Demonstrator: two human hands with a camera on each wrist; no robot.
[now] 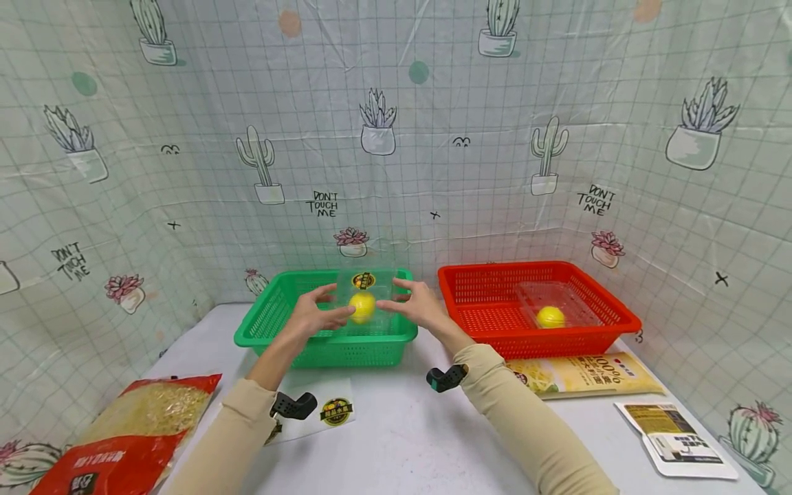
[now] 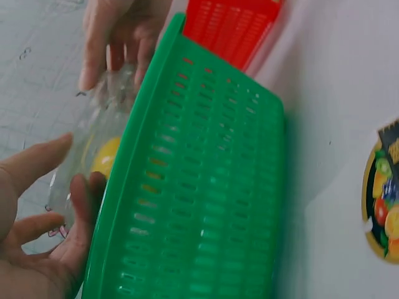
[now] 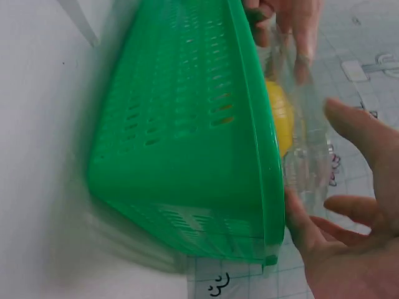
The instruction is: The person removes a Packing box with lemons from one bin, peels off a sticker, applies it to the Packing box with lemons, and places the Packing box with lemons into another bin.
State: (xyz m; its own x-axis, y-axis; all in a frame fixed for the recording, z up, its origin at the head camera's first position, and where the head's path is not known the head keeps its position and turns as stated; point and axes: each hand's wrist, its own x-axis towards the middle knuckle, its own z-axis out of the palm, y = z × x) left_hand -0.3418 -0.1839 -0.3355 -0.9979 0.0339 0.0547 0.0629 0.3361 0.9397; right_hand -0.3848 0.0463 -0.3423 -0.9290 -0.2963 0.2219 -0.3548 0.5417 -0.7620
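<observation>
Both hands hold a clear plastic box (image 1: 380,278) by its two ends, over the green basket (image 1: 355,354). A round yellow thing, like a lemon or ball (image 1: 362,307), shows inside it, and a black fruit label (image 1: 363,280) is on its lid. My left hand (image 1: 312,314) is at the left end, thumb in front and fingers behind. My right hand (image 1: 421,302) holds the right end likewise. In the left wrist view the box's lower part is hidden behind the basket wall (image 2: 206,168). The right wrist view shows fingertips (image 3: 299,215) right at the basket rim.
Right of the green basket stands a red basket (image 1: 482,344) holding another clear box (image 1: 572,299) with a yellow round thing. A yellow pasta packet (image 1: 588,377) and a white-and-brown pouch (image 1: 677,440) lie before it. Front left are a red bag (image 1: 124,440) and a label sheet (image 1: 309,430).
</observation>
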